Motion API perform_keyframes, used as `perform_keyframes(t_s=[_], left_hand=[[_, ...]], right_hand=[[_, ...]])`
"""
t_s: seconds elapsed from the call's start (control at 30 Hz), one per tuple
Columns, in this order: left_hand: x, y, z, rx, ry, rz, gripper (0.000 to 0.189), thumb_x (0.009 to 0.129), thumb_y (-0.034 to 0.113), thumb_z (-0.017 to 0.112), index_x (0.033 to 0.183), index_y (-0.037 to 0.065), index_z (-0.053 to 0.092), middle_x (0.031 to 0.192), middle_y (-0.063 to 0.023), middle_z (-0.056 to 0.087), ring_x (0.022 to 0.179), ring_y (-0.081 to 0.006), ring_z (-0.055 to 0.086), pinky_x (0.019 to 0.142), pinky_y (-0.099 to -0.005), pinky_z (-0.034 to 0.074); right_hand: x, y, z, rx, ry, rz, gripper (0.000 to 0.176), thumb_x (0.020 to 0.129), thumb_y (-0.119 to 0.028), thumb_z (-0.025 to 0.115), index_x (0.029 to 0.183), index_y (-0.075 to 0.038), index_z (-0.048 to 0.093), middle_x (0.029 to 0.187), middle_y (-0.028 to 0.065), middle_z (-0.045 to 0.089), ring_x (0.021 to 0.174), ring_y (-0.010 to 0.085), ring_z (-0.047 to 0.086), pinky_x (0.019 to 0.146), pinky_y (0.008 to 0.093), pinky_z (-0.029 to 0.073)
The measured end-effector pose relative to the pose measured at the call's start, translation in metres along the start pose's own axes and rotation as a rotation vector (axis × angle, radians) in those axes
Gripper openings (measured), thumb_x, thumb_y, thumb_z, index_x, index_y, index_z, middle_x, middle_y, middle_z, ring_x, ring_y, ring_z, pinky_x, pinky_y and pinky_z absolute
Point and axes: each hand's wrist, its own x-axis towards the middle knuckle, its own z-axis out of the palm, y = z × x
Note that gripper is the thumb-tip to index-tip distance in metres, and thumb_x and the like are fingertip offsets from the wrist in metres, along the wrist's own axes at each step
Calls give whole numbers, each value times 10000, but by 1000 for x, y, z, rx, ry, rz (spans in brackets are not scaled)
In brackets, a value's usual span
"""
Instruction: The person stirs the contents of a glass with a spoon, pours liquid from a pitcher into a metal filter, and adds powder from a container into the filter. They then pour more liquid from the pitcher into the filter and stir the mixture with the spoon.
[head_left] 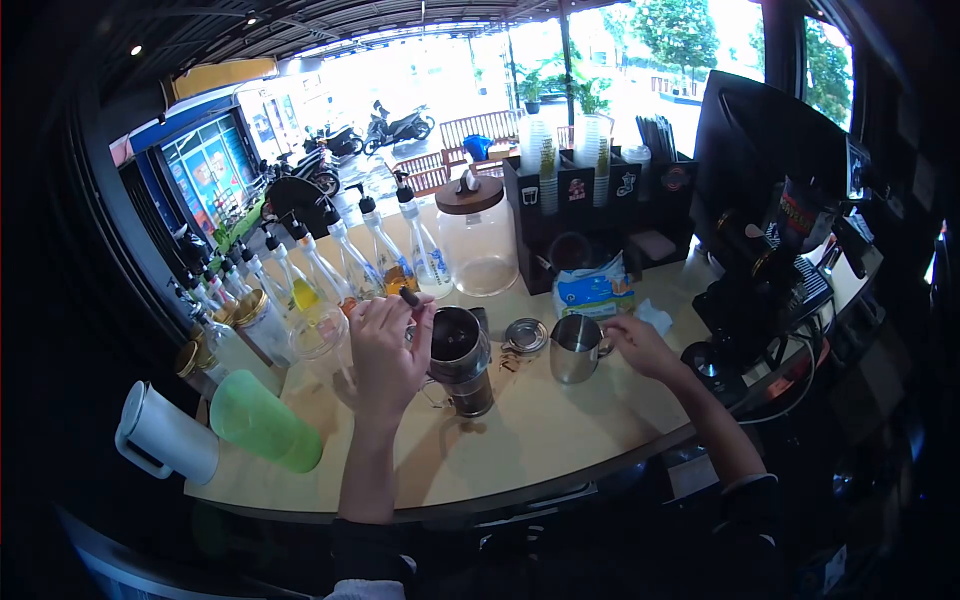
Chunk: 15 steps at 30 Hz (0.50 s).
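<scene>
My left hand (388,345) is raised beside a cylindrical vessel (470,392), its fingers pinched around a small dark-ended item (409,296) whose kind I cannot make out. The vessel has a wide, dark-filled upper part and a narrower see-through lower part, and it stands upright on the counter. To its right, a steel milk pitcher (573,352) rests upright. My right hand (640,346) has its fingers closed at the pitcher's handle. Between vessel and pitcher lies a round metal lid (525,335), with brown specks on the counter beside it.
Pump syrup bottles (385,250) line the counter's far left edge. A green pitcher (265,420) and a white jug (168,433) stand at left. Behind are a wooden-lidded glass jar (478,245), a blue-white packet (595,290) and a black cup organizer (600,215). Dark equipment occupies the right.
</scene>
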Motion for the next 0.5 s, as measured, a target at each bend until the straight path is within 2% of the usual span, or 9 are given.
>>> perform_keyframes(t_s=[0.1,0.17,0.3,0.37,0.5], left_hand=[[0,-1,0,-9,-14,-53,81,866,138,621,923,83,641,767,-26,604,759,-204,572,819,-370,382],[1,1,-1,0,-2,-85,84,862,136,624,926,83,640,753,-16,596,737,-186,563,818,-363,381],[-1,2,-4,-4,29,-121,89,853,136,635,928,87,639,745,-11,588,717,-168,556,804,-353,384],[-1,2,-6,-24,50,-147,97,843,133,647,929,89,637,737,-12,581,703,-162,553,776,-347,385],[-2,-5,-5,-59,67,-176,107,834,129,658,923,74,632,725,-24,569,688,-171,546,724,-349,387]], right_hand=[[-9,16,10,117,9,-15,194,941,-156,539,968,35,558,807,89,587,748,147,574,688,293,479],[-12,20,15,271,-26,149,188,958,-166,521,922,17,545,782,40,565,741,108,542,692,272,460],[-11,28,25,459,-59,136,170,968,-169,511,886,-21,529,777,0,541,718,76,504,670,256,440],[-8,21,29,579,13,96,159,973,-168,504,874,-44,520,767,-10,536,693,55,474,641,230,407],[9,-4,24,557,-28,65,161,980,-171,486,871,-53,492,751,-14,520,704,60,485,674,226,412]])
